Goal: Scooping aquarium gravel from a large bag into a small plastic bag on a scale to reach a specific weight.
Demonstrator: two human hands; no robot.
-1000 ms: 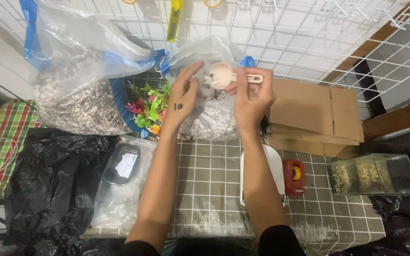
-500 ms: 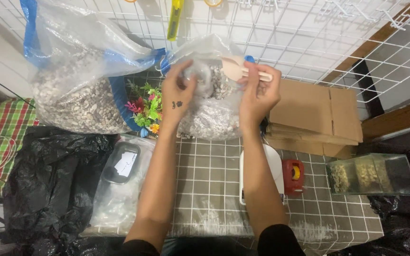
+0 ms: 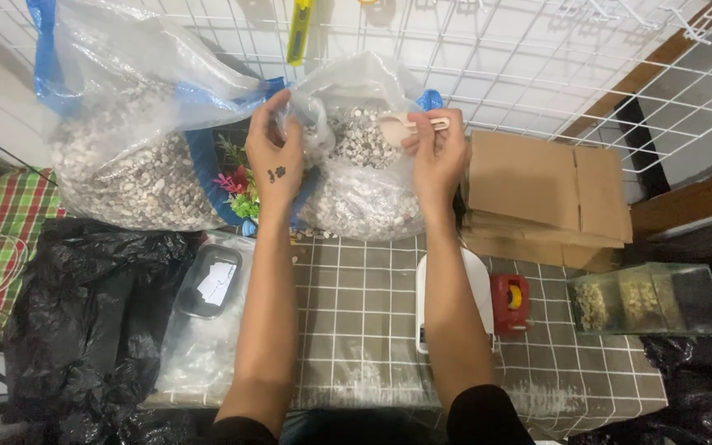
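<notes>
The right hand (image 3: 434, 152) is closed on a small scoop (image 3: 409, 128), held at the mouth of the clear bag (image 3: 356, 181) of pale seeds. The scoop lies almost level, its long axis running left to right: the handle sits under the right fingers and the bowl points left, over the seeds, toward the left hand (image 3: 278, 156). The left hand is pinched on the bag's rim on the left side of the opening and holds it up. So the two hands are apart, with the open mouth between them, and the seeds lie just below and a little in front of the scoop. The right hand is the nearer one to the seeds. The bag stands at the far edge of the tiled desk (image 3: 356, 330), against the wire grid (image 3: 521, 49).
</notes>
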